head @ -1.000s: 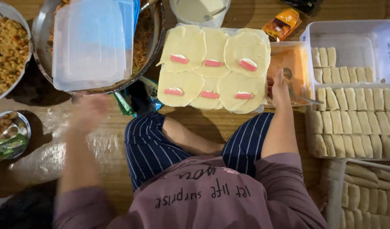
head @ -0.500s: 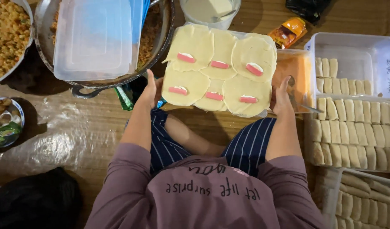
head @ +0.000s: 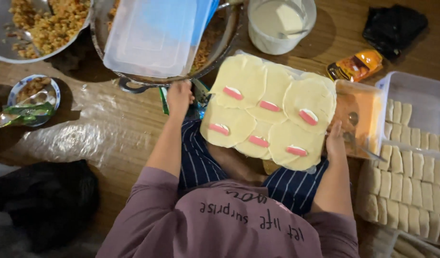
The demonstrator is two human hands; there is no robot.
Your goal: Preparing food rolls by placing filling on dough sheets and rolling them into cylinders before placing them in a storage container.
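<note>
Hands are gripping a flat tray point(head: 296, 71) across the lap, seen from the head camera. Left hand point(head: 179, 98) is clasping the tray's near-left edge, just beside a green packet point(head: 165, 100); right hand point(head: 335, 142) is holding the right edge, fingers curled under it. Six pale dough rounds point(head: 239, 81), each topped with a pink sausage piece point(head: 233, 93), are lying overlapped on the tray. Beyond it, a large pan point(head: 129, 79) is carrying a clear plastic lid point(head: 153, 36). Rows of folded rolls point(head: 411, 177) are sitting in boxes to the right, near an orange container point(head: 361, 112).
</note>
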